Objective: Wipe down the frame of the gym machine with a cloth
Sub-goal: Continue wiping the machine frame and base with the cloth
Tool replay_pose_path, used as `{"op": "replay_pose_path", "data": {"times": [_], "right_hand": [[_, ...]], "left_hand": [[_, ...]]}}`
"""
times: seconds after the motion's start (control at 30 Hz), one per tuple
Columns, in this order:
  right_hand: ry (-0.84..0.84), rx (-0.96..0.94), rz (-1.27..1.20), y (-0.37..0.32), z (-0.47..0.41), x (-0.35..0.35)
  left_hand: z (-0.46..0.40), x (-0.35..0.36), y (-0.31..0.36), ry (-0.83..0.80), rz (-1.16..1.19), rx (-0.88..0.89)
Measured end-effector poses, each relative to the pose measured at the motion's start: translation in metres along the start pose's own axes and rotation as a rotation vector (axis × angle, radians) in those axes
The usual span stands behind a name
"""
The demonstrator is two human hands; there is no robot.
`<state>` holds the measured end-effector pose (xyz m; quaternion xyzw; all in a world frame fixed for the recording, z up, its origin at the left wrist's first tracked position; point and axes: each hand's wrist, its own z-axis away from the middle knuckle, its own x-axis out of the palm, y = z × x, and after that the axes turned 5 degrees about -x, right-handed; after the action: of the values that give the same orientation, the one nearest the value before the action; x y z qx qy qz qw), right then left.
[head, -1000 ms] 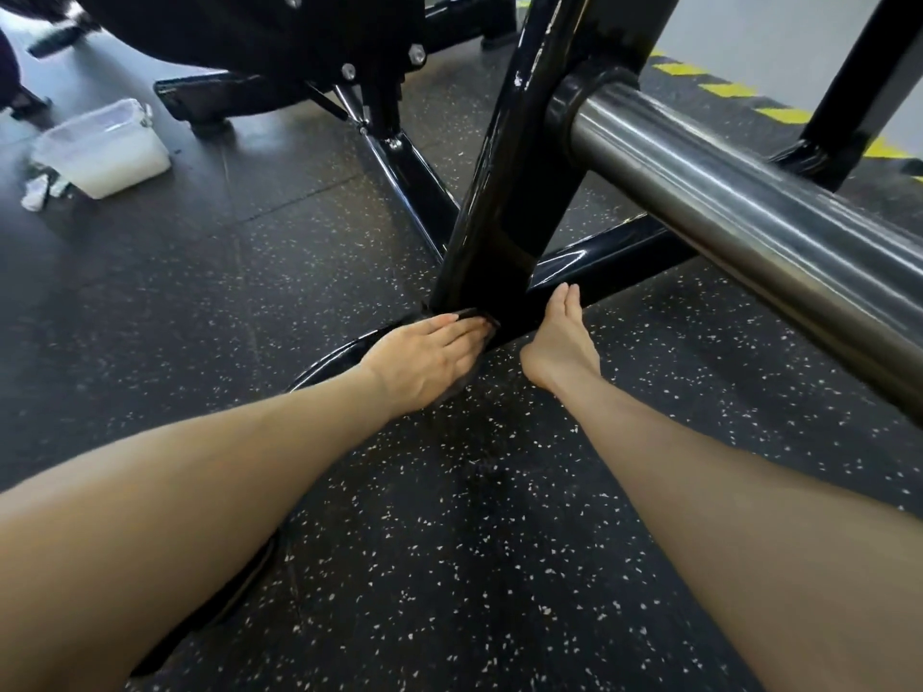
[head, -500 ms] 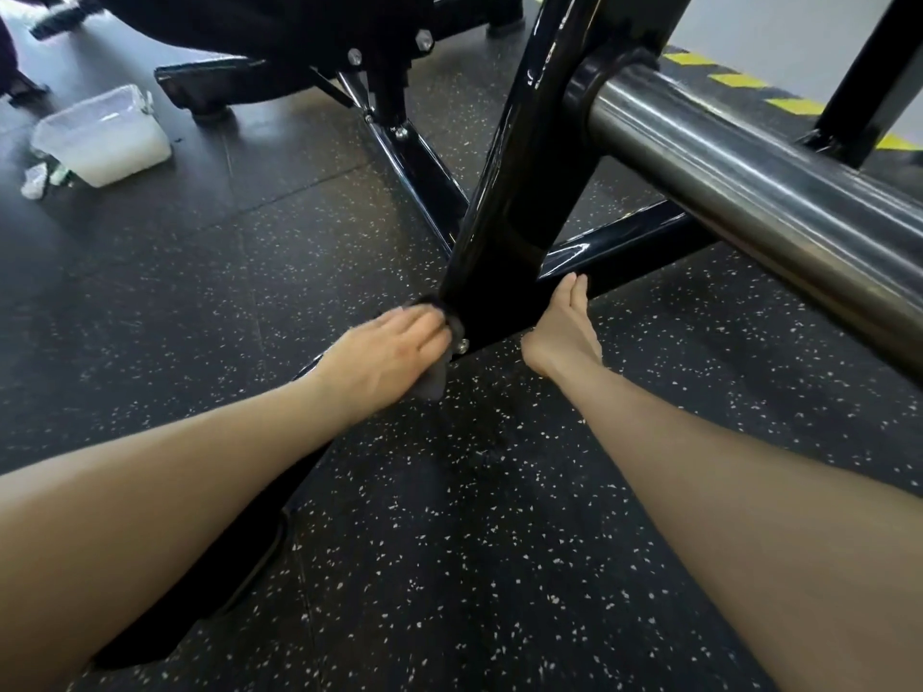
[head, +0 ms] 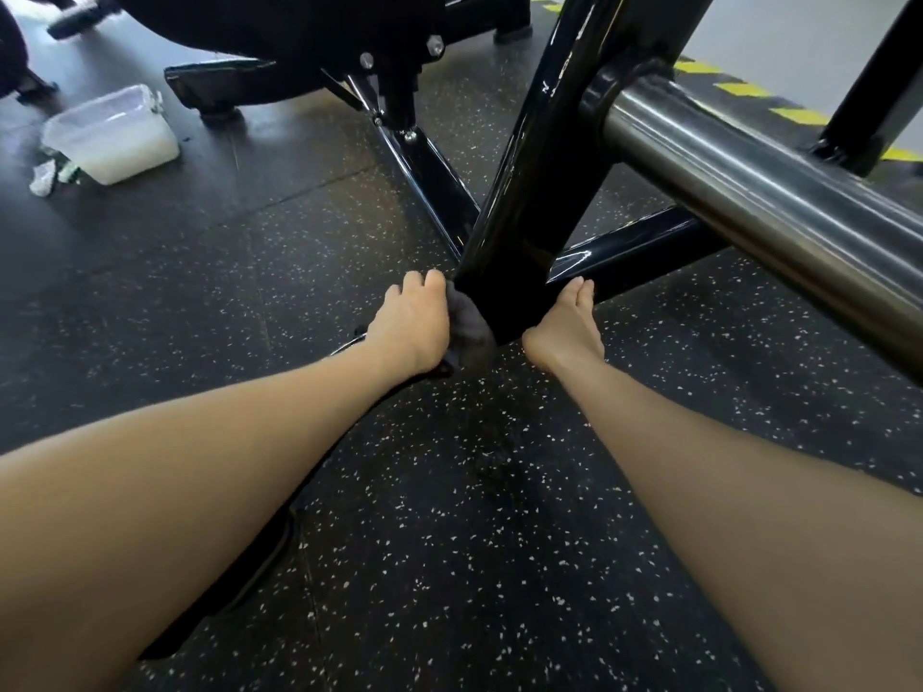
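The work sits at the foot of the black upright post (head: 539, 182), which rises at a slant from the point where the machine's floor-level frame members meet. The left hand (head: 412, 327) is closed around a dark grey cloth (head: 469, 324) and presses it against the post's left face, right at the base. The right hand (head: 567, 324) carries nothing; it lies flat with its fingers together, touching the base of the post on the opposite side, where the glossy cross tube (head: 634, 252) runs off to the right, and I judge that it is steadying the person rather than wiping. The two hands are apart, with the post between them. As for progress, the post and the cross tube both shine, but black gloss paint shines whether wiped or not, so what has been cleaned cannot be read with any certainty. My judgement is that the job is somewhere in its middle: the lowest joint is being done now, while the brace (head: 429, 187) leading away behind the post, the rail that passes under the left forearm, the far leg by the yellow-striped floor marking and the thick steel bar (head: 749, 202) above the post on the right all look like remaining ground. A white plastic tub (head: 112, 134) stands on the speckled floor well to the left of the post.
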<state>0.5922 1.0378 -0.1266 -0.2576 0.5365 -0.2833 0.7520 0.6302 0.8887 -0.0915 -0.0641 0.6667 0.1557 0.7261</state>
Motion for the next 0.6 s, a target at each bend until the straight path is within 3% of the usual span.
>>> {"op": "replay_pose_path", "data": {"times": [0.1, 0.4, 0.6], "right_hand": [[-0.018, 0.017, -0.012, 0.000, 0.000, -0.002], [-0.045, -0.030, 0.013, 0.008, -0.002, -0.002], [-0.081, -0.052, 0.006, 0.009, -0.002, -0.010]], "left_hand": [[0.007, 0.009, 0.002, 0.057, -0.036, 0.077], [-0.027, -0.013, 0.001, -0.143, 0.034, -0.098], [-0.039, -0.015, 0.000, -0.086, 0.100, -0.168]]}}
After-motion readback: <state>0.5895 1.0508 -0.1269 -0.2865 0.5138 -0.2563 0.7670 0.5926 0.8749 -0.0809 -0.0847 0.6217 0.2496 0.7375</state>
